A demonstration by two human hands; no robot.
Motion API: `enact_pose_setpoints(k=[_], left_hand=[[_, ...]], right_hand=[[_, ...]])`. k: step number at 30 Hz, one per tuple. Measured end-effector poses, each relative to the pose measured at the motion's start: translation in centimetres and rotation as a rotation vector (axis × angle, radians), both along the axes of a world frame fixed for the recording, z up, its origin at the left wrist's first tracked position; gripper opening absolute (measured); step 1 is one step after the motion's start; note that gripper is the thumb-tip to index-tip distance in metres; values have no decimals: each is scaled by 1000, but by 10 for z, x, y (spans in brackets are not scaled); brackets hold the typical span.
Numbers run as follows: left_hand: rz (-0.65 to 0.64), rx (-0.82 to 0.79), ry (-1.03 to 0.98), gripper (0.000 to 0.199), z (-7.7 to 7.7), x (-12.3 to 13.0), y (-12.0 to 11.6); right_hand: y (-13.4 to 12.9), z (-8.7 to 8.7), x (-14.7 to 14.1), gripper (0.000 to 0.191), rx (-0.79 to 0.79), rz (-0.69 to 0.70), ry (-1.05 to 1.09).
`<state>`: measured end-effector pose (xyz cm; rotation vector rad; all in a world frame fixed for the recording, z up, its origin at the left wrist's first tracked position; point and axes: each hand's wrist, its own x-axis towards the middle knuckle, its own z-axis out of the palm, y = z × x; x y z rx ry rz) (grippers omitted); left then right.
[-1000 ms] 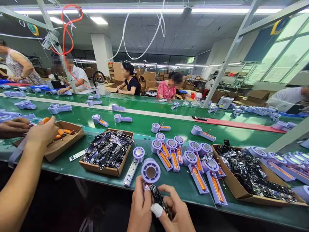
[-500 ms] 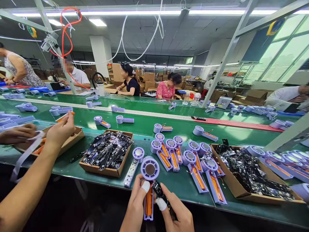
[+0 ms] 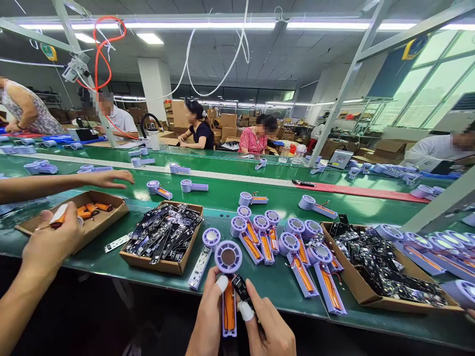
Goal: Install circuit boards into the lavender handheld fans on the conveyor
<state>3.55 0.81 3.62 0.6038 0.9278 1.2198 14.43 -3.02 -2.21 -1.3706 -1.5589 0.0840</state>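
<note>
The left hand (image 3: 208,311) closes around a lilac plastic housing (image 3: 228,257), while the right hand (image 3: 270,329) pinches a black circuit board (image 3: 240,289) just beside it.

bright, even light pours from the ceiling strip lights (image 3: 200,24), with daylight glare to their right and curved, stretched edges.

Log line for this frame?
left hand: lilac fan housing | right hand: black circuit board | handle: orange battery

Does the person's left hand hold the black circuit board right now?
No, the left hand grips the lilac plastic housing, while the right hand holds the black circuit board.
</note>
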Motion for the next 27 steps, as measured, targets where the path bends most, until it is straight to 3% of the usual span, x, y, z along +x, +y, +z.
enact_pose_setpoints(k=[2, 5, 8, 12, 21, 27], left_hand=[[13, 37, -24, 40, -7, 2, 0], [81, 61, 120, 47, -15, 6, -4], [129, 68, 287, 48, -17, 10, -9], [98, 70, 355, 48, -16, 12, -10], [2, 47, 215, 50, -13, 0, -1], [2, 29, 58, 42, -10, -2, -1]], right_hand=[[2, -1, -2, 38, -16, -48, -34], [5, -4, -9, 39, -13, -77, -59], [5, -8, -16, 39, -32, -100, -67], [4, -11, -22, 41, -45, -125, -124], [2, -12, -19, 52, -37, -74, -289], [-2, -13, -12, 61, -61, 30, -173]])
